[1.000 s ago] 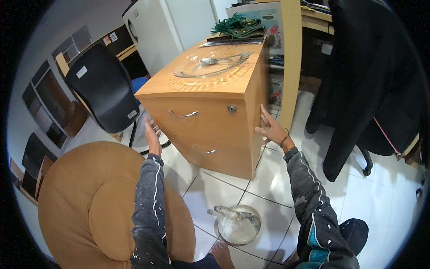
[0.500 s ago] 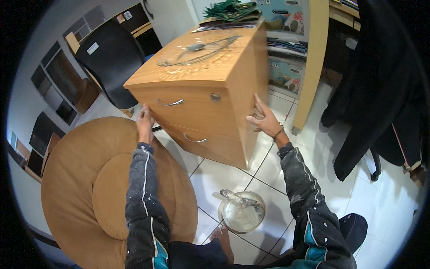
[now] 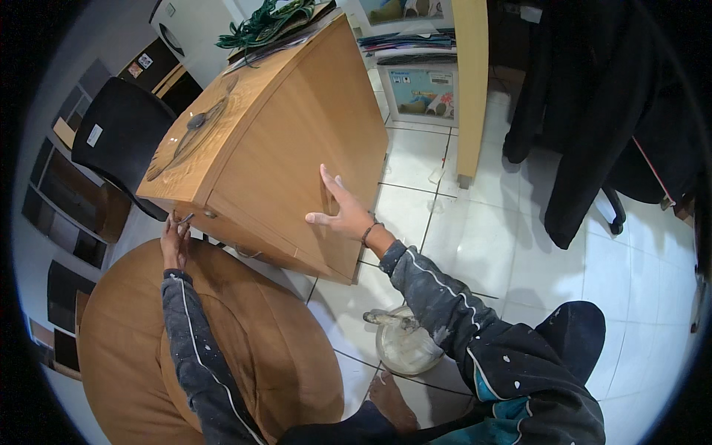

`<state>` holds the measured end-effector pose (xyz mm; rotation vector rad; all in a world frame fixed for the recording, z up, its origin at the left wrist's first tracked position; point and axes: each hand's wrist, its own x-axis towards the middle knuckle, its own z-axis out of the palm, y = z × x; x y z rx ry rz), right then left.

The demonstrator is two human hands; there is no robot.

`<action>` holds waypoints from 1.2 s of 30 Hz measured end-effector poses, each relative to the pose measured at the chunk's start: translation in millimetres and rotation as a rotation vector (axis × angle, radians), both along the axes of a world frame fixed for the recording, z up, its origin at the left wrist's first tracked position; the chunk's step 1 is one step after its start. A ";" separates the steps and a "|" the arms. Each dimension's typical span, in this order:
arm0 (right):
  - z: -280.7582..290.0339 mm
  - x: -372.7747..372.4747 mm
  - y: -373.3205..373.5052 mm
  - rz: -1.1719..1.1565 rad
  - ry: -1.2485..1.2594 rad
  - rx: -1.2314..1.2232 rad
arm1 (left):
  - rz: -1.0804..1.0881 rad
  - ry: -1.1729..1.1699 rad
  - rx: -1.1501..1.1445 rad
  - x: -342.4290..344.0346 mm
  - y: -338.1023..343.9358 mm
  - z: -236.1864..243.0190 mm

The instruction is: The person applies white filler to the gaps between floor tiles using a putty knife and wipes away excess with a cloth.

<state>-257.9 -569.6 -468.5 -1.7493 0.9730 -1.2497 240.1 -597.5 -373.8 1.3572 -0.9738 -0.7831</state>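
Note:
A light wood drawer cabinet [image 3: 297, 141] stands at an angle in front of me, its side panel facing me. My right hand [image 3: 345, 213] rests against this panel, fingers spread and thumb apart. At the front face, my left hand [image 3: 175, 241] has its fingers curled at the upper drawer's metal handle [image 3: 186, 219]. Part of that grip is hidden. On the cabinet top lie a clear glass plate [image 3: 178, 152] with a spoon [image 3: 196, 121] in it, and a bundle of green straps [image 3: 267, 26] on some folders.
A brown round cushioned seat [image 3: 289, 356] sits close by the cabinet's front. Near my bare foot stands a round pale container [image 3: 408, 352] with a whitish-grey object in it. Behind are a black chair [image 3: 111, 137], boxes [image 3: 424, 93], a wooden post [image 3: 472, 89] and dark hanging clothing [image 3: 586, 111].
The cabinet has turned, its front swinging leftward so more of the side panel shows. My left hand has gone from its left edge to the handle. My right hand lies flatter on the side.

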 end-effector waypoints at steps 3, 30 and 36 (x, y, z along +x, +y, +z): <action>1.7 20.1 3.8 0.022 0.011 0.062 | 0.037 -0.031 0.048 19.9 -2.8 15.8; -63.1 -110.9 42.2 0.300 0.597 0.235 | 0.368 0.113 -0.394 -108.9 113.3 42.2; -145.3 -99.9 153.4 0.548 1.299 0.274 | 0.296 -0.182 -0.666 -285.9 135.5 104.6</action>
